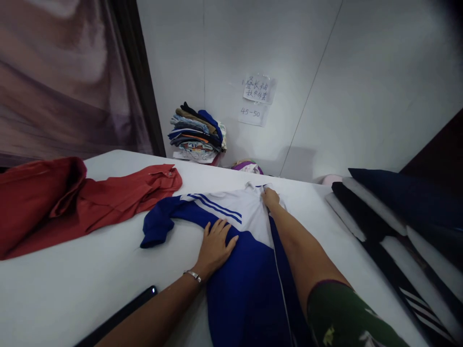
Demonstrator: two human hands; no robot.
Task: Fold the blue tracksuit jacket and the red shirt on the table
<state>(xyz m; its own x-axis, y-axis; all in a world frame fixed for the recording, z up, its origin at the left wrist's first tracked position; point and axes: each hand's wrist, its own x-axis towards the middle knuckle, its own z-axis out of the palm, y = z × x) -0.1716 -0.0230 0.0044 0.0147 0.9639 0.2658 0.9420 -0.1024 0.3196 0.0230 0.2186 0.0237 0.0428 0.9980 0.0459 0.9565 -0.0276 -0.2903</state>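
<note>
A blue and white zip jacket (246, 270) with blue stripes at the shoulder lies spread on the white table (173, 289). My left hand (217, 246) rests flat on its chest and side, fingers spread. Up by the collar, my right hand (270, 197) is closed on the top of the jacket's front edge, where the zip line ends. The left sleeve in view bends out to the left, its cuff lying on the table. My right forearm hides much of the jacket's other side.
At the left lies a red garment (133, 193). A dark phone-like device (123, 313) is at the front left. Dark clothes (390, 226) lie along the right. Behind the table stand a stack of folded clothes (197, 132) and a wall with paper signs (256, 91).
</note>
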